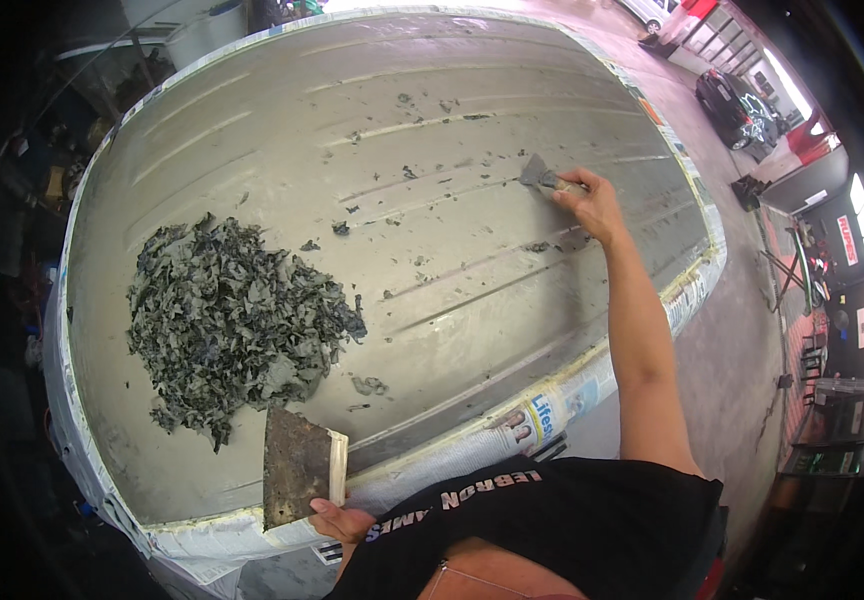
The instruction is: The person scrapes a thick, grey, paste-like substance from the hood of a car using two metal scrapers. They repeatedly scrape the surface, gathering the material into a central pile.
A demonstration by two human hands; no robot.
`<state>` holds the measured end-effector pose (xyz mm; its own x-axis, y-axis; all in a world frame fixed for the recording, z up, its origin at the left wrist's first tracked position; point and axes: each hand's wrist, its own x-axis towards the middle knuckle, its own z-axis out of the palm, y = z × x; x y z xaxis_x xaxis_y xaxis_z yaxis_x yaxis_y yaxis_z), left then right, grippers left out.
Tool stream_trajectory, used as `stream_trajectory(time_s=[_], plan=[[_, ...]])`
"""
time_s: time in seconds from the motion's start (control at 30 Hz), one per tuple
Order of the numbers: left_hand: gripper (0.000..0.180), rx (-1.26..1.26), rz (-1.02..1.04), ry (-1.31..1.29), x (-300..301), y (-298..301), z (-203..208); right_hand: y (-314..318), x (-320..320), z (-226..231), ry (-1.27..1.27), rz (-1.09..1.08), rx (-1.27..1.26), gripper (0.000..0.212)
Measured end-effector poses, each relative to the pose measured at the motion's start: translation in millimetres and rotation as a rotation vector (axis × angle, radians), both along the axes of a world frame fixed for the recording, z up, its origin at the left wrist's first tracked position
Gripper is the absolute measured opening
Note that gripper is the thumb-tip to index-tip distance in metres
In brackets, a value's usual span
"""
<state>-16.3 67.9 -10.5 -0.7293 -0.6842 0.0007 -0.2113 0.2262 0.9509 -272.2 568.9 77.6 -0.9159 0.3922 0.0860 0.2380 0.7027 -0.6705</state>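
Right of the flake heap, the right hand holds a putty knife, seemingly scraping; below the heap, the left hand grips a wood-edged board. Next stroke probably needs a low blade.

We look through 1 wide fisheye view, worn on the head, the left of 2 side-by-side cameras. It faces steeply down and ahead over the large ribbed panel, which fills the middle. We sit close enough that a black shirt crosses the lower edge, while the floor and a dark car lie farther off, toward the right rim.
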Motion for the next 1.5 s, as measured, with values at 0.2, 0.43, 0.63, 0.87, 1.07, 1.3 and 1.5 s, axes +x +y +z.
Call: stream_trajectory(time_s=[0.2, 0.43, 0.63, 0.87, 1.07, 1.3, 1.5], plan=[[0.072, -0.020, 0.013, -0.082, -1, 1, 4, 4, 0, -12, 0.050, 0.028, -0.044, 0.034], [0.087, -0.030, 0.043, -0.059, 5, -5, -15, -2, 4, -1, -0.010, 0.003, -0.083, 0.034], [0.087, -0.018, -0.065, -0.137, 5, -9, -2, 9, -3, -12, 0.026, 0.044, -0.051, 0.037], [0.072, -0.093, -0.045, -0.032, 5, -9, -12, 8, -3, -9, 0.027, 0.073, -0.001, 0.037], [0.082, -0.039, -0.041, -0.131, -1, 0, 12, 4, -3, -10, -0.014, 0.063, -0.024, 0.036], [0.064, -0.092, 0.145, -0.036, 1, 5, -10, 11, -17, -15, 0.033, 0.159, -0.014, 0.035], [0.061, -0.215, 0.154, -0.029, 7, -7, -22, -10, -23, 3, 0.014, 0.183, -0.081, 0.037]])
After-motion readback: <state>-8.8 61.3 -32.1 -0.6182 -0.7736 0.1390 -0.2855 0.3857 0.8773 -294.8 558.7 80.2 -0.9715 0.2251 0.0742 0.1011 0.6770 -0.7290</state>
